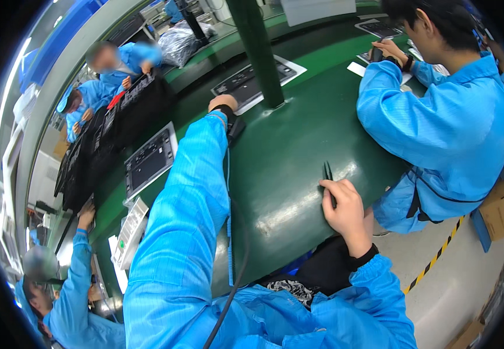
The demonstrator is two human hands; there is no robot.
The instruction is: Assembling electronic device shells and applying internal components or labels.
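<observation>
My right hand (345,209) is closed around a pair of dark tweezers (328,170), tips pointing up and away, above the green work table (281,157). Far out in front, my left arm stretches across to a flat dark panel with a pale border (246,87). At that panel's near left corner is my left hand (223,103), its fingers too small and hidden to read. A black band with a blue coiled cord (230,244) circles my left wrist. Another dark panel in a pale border (152,160) lies left of my left forearm.
A green post (257,52) rises from the table beyond my left hand. A co-worker in blue (438,110) works close on the right. More people sit across the left side, beside black racked parts (129,110). A white box-shaped device (131,232) stands near my left sleeve.
</observation>
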